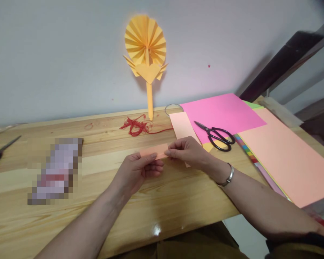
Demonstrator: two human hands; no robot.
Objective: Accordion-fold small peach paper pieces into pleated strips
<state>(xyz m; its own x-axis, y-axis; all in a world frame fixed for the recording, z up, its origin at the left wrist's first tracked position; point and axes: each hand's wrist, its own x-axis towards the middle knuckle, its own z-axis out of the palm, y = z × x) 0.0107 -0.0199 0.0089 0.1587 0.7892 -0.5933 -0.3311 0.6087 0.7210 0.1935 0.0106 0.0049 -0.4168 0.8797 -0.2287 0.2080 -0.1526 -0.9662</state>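
A small strip of peach paper (154, 150) is held level above the table between my two hands. My left hand (138, 167) pinches its left part, thumb on top and fingers curled beneath. At the strip's right end, my right hand (187, 153) grips it between thumb and fingertips; a bracelet circles that wrist. Just beyond the right hand lies a larger piece of peach paper (183, 126), partly covered by the hand. Black-handled scissors (217, 136) rest with closed blades on the pink sheet (223, 113).
A yellow folded-paper fan (145, 39) leans against the wall. Tangled red string (136, 126) lies below it. Large peach sheets (288, 154) are stacked at right. A pixelated flat object (56, 169) lies at left, with dark scissors (1, 153) at the far left edge.
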